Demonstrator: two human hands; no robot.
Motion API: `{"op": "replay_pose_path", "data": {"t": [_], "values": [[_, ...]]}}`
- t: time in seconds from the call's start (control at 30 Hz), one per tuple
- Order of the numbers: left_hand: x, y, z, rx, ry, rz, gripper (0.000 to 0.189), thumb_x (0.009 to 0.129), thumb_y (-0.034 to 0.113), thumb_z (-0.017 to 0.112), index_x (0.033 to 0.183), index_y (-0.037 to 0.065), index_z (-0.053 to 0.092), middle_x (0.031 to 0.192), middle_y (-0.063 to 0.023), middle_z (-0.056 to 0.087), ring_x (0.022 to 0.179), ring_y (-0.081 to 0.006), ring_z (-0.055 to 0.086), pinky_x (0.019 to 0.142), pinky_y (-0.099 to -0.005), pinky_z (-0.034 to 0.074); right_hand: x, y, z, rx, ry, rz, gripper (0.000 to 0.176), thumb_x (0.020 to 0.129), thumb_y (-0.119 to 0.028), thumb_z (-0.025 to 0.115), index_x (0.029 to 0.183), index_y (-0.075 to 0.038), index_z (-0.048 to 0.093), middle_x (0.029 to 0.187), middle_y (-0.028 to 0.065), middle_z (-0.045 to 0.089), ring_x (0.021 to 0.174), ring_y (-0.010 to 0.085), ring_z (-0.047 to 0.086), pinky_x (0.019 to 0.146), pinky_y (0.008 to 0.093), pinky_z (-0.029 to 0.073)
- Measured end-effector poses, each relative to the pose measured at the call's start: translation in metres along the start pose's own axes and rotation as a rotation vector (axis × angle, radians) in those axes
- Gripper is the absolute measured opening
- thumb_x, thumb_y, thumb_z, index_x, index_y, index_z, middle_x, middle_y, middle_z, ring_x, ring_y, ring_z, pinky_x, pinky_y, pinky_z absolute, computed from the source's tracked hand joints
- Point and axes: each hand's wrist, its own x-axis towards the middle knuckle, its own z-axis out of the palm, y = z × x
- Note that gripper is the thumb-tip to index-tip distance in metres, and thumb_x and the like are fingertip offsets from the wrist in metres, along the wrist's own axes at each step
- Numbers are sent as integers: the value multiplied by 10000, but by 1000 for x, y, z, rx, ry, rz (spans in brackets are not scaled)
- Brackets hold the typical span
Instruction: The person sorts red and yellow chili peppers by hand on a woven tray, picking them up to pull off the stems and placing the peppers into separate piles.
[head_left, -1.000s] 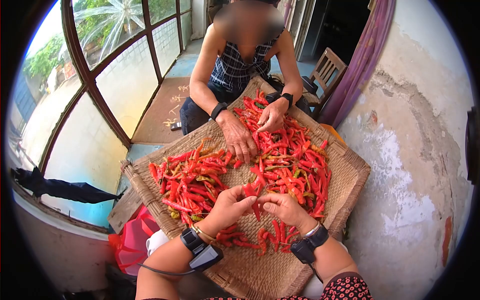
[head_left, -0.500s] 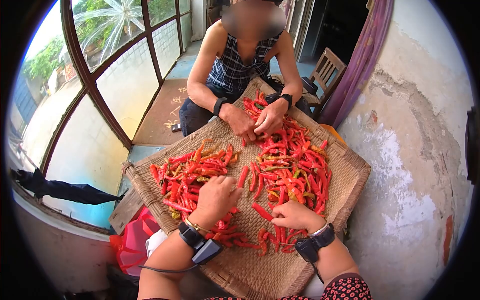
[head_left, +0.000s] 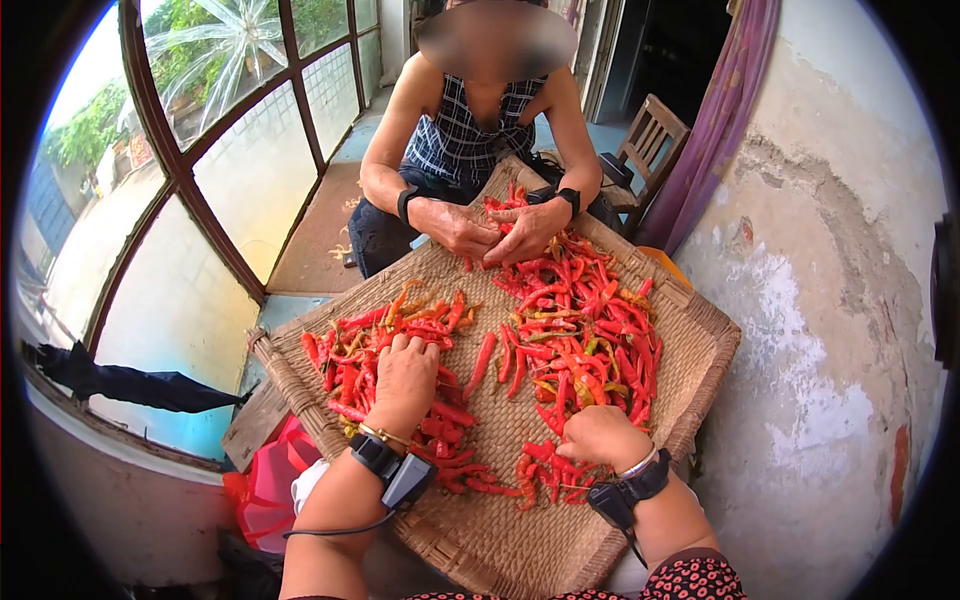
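Note:
A square woven tray (head_left: 500, 540) bears two heaps of red chillies, with some greenish and orange ones. My left hand (head_left: 406, 378) rests on the left heap (head_left: 350, 365), fingers bent down among the chillies; what its fingertips hold is hidden. At the near edge of the right heap (head_left: 600, 340), my right hand (head_left: 600, 436) is closed, knuckles up, and I cannot make out anything in it. A single long red chilli (head_left: 481, 365) lies between the heaps.
Across the tray sits a person (head_left: 475, 130), both hands together over the far chillies. A wooden chair (head_left: 650, 150) stands behind. Windows line the left, with a black umbrella (head_left: 150, 385) and a pink bag (head_left: 275, 480) nearby; a rough wall (head_left: 800, 300) is on the right.
My left hand has moved left onto the left heap. My right hand has shifted slightly right, and the chilli that stuck out beside it no longer shows. The other person's hands have moved slightly left.

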Motion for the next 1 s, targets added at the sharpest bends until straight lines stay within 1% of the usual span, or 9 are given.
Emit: {"op": "replay_pose_path", "data": {"t": [0.17,0.4,0.5,0.57,0.67,0.77,0.83,0.93,1.0], "values": [[1,0,-1,-25,20,17,111,745,137,552,845,118,596,859,-52,578,904,-226,519,767,-351,412,7,0,6,19,261,-17,274,755,-310,643,785,-38,618,716,167,623,736,336,625,660,436,492],[-4,10,-19,-103,131,49,127,753,144,591,873,118,620,804,-57,584,816,-242,557,762,-371,427,14,-4,12,127,431,-91,233,761,-276,631,860,-67,600,717,156,619,724,337,614,639,438,476],[-7,18,-29,-330,159,116,108,751,111,607,856,90,608,776,-74,579,730,-269,579,673,-376,466,18,-7,14,233,503,-168,257,756,-243,651,926,-56,610,721,150,622,719,311,624,654,401,492],[-14,30,-44,-576,192,164,110,747,92,630,848,66,595,746,-93,565,662,-290,583,577,-369,484,22,-12,16,475,551,-265,286,750,-193,669,984,-40,606,750,139,617,699,268,632,658,345,503],[-22,46,-47,-783,187,212,125,735,45,641,849,63,592,713,-104,555,646,-287,591,557,-353,489,26,-26,15,717,562,-325,312,768,-221,652,1008,-30,590,833,148,610,747,278,621,680,361,497],[-28,59,-42,-918,151,238,123,735,7,633,841,54,592,733,-109,575,671,-277,603,588,-334,497,30,-30,19,766,515,-299,297,766,-215,658,993,-38,586,865,145,603,766,278,617,680,348,488],[-29,64,-40,-1093,40,253,99,746,23,644,827,43,591,761,-109,598,690,-257,617,606,-320,499,36,-26,22,646,556,-329,257,768,-188,659,964,-38,589,829,130,605,745,270,616,671,337,479],[-29,64,-31,-1169,-7,251,99,762,32,646,848,32,598,770,-97,617,699,-197,623,618,-287,495,38,-25,24,750,468,-345,218,775,-177,653,929,-35,594,809,113,613,745,221,617,670,330,468],[-29,63,-31,-1174,-49,242,95,774,32,641,861,30,602,766,-80,622,697,-157,620,617,-269,492,34,-27,22,974,286,-218,210,782,-177,645,914,-20,598,801,104,620,759,154,601,674,310,464]]}}
